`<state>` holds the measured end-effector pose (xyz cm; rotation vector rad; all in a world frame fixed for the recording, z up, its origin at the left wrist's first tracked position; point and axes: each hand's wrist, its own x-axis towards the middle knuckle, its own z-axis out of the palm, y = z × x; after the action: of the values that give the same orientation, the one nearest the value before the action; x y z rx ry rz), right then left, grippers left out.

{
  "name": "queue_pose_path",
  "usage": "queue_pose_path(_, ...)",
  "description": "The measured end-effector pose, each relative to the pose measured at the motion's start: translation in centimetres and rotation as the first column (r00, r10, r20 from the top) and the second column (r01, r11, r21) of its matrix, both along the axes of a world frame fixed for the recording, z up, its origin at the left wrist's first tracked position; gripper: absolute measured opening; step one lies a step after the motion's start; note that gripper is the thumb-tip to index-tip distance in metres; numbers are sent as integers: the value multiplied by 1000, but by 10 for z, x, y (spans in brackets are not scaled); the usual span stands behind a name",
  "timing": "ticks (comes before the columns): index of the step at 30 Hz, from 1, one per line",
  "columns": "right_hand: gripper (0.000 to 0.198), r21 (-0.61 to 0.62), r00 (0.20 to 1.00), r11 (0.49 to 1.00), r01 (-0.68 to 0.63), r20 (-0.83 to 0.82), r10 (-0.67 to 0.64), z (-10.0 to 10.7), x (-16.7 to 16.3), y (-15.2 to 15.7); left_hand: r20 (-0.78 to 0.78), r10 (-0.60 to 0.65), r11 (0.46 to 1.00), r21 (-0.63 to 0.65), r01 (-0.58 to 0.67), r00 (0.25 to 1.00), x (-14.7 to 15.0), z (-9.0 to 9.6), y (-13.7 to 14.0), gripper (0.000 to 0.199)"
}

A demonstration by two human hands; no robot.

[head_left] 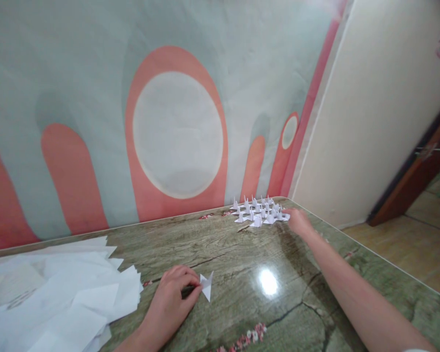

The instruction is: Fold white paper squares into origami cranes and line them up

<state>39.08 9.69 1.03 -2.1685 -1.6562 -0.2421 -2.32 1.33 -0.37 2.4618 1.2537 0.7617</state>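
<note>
Between the thumb and fingers of my left hand [178, 296] is a small folded white paper crane [207, 286], low over the front middle of the table. My right hand [296, 220] reaches to the far right corner, beside a group of several white paper cranes [256, 210] standing in rows. Its fingers are at the right end of that group, pinched at a white crane [285, 215] there. The fingertips are small and partly hidden, so the grip's detail is unclear.
A loose pile of white paper sheets [69, 293] covers the table's left side. The table [176, 244] has a glossy, wood-patterned top with a bright light reflection. Behind it stands a wall with a coral and grey-green covering [106, 58]. A brown door [414, 176] is at far right.
</note>
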Motion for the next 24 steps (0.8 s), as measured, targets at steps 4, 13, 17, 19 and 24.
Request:
queue_pose_path(4,34,6,999,1000,29,40,-30,-13,-7,7,-4,-3,1000,3,3,1000,0,0,0,12)
queue_pose_path(13,37,-69,996,997,-45,79,50,-28,-32,8,5,1,1000,25,-1,1000,0,2,0,12)
queue_pose_path(17,39,-83,993,995,-64,95,71,-31,-36,7,-4,0,1000,28,0,1000,1,2,0,12)
queue_pose_path(19,40,-84,992,994,-64,101,72,-31,-38,7,-11,-3,1000,22,3,1000,1,2,0,13)
queue_pose_path(24,41,-66,991,996,-64,114,71,-28,-43,5,-14,3,1000,7,-3,1000,1,2,1,12)
